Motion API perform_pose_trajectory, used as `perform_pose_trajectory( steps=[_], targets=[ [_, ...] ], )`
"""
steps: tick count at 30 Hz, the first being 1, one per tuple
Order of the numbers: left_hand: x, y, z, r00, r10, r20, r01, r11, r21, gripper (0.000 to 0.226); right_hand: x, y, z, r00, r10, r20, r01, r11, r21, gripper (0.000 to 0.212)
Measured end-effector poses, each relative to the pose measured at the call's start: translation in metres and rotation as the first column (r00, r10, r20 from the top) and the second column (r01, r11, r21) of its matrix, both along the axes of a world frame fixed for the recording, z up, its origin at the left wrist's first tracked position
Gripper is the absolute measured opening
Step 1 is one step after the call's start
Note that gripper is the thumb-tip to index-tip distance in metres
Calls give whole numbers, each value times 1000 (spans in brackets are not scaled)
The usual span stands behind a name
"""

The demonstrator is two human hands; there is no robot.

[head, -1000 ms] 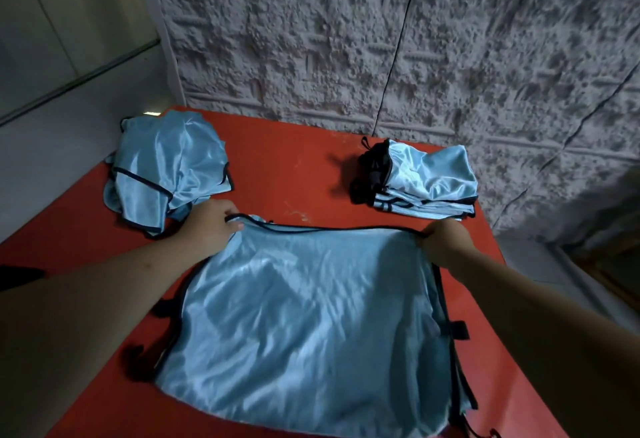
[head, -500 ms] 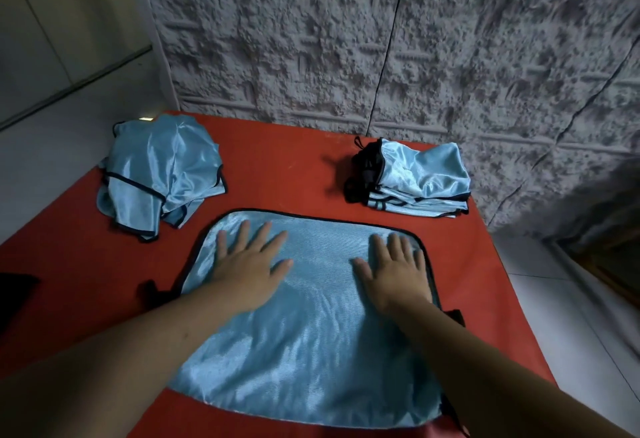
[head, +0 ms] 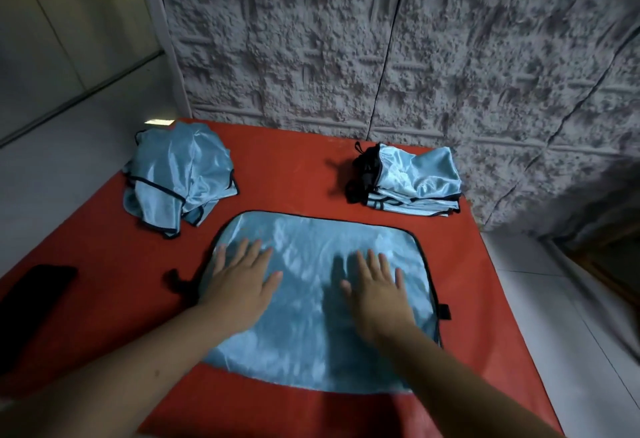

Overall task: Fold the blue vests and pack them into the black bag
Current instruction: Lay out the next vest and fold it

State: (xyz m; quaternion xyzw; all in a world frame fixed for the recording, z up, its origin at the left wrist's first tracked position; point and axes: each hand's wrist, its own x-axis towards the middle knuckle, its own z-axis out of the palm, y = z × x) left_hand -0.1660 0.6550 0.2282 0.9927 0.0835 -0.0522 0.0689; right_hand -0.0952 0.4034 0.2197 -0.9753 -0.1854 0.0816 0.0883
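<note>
Your left hand [head: 242,281] and right hand [head: 375,287] both lie flat on the vest [head: 311,326], fingers straight and spread, gripping nothing. The vest is spread on the red table [head: 467,281] directly in front of you, already folded over once by the look of it, with its black-trimmed edge running along the far side and down the right.

You seem to be smoothing the fabric before the next fold. The cloth is shiny and looks slippery, so press lightly and sweep outward from the middle toward each side; that should push the ripples between your palms out to the edges instead of bunching them. Keep the palms flat, since curled fingertips would likely drag the top layer off the one beneath. A small black tab [head: 444,311] sticks out on the right edge and a black strap end [head: 175,280] on the left; tuck both in before folding, or they will probably hang out of the bundle. Line the trimmed edges up with each other when you fold.

To your left, near the table edge, lies a dark flat object [head: 31,302]; whether it is the black bag I cannot tell.

Farther off on the left sits a loose heap [head: 176,178] of unfolded vests. Farther off on the right, close to the wall [head: 381,56], is a neat stack [head: 415,181] of folded ones, and this vest likely belongs on top of it.
</note>
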Motion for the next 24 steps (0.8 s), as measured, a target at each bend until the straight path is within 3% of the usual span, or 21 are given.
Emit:
perform_pose_trajectory(
  steps=[5, 9, 12, 16, 21, 24],
  targets=[
    [-73, 11, -22, 981, 86, -176, -71, 993, 89, 80, -75, -39, -15, 997, -63, -54, 60, 996, -64, 82],
    [-91, 35, -18, 954, 236, -187, -226, 972, 72, 64, -86, -71, -10, 987, -157, -40, 153, 984, -88, 102],
    [-102, 34, -6, 949, 285, -134, -269, 955, 125, 65, -94, -89, 2, 955, -280, -96, 275, 960, -62, 70],
    [-106, 4, 16, 962, 268, -57, -252, 947, 199, 63, -96, -104, 24, 886, -455, -95, 463, 880, 105, 68],
    [-102, -67, 24, 882, 411, -231, -427, 904, -21, 60, -90, -110, 25, 784, -575, -236, 616, 768, 176, 29],
    [-102, -75, 14, 820, 504, -270, -539, 839, -70, 64, -86, -112, 21, 775, -577, -259, 623, 768, 152, 29]
  ],
)
